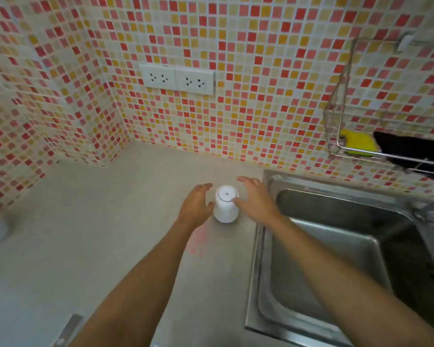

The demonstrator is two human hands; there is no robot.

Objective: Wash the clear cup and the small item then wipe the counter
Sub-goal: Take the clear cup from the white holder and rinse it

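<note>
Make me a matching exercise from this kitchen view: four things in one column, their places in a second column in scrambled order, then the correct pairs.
Things:
1. white cup
2. yellow sponge
3. sockets
4. sink

Places:
A. in the wire rack on the wall
B. set into the counter, on the right
C. on the tiled wall, above the counter
D. upside down on the counter, between the left hand and right hand

Pairs: 1-D, 2-A, 3-C, 4-B
</note>
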